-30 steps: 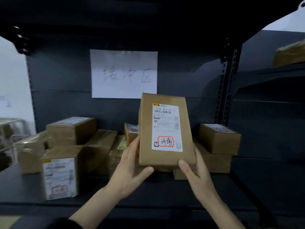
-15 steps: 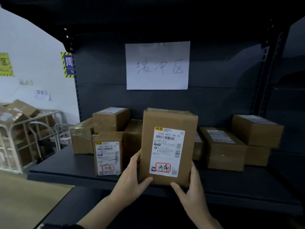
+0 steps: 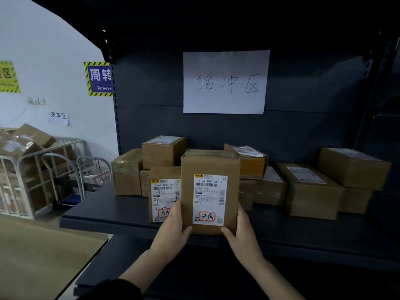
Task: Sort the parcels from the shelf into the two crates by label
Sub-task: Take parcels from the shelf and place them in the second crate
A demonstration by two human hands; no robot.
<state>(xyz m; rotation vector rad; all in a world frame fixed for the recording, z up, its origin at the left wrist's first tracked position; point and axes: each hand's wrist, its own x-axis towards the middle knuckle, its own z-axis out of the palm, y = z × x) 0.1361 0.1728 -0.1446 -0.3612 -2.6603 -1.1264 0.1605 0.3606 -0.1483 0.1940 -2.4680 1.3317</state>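
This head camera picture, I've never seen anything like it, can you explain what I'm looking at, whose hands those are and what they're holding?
The picture comes from a wide-angle camera worn on a person's head, looking forward and down, so the two bare hands are the wearer's own. There is no machine here.

The left hand and the right hand have a grip on a brown parcel, one at each lower corner. Its white label, with a red-circled handwritten mark at the bottom, faces the camera.

Behind it is a dark shelf with more cardboard parcels, including a labelled box just left of the held one. A handwritten paper sign hangs on the back panel. At far left a metal cage cart holds more boxes.
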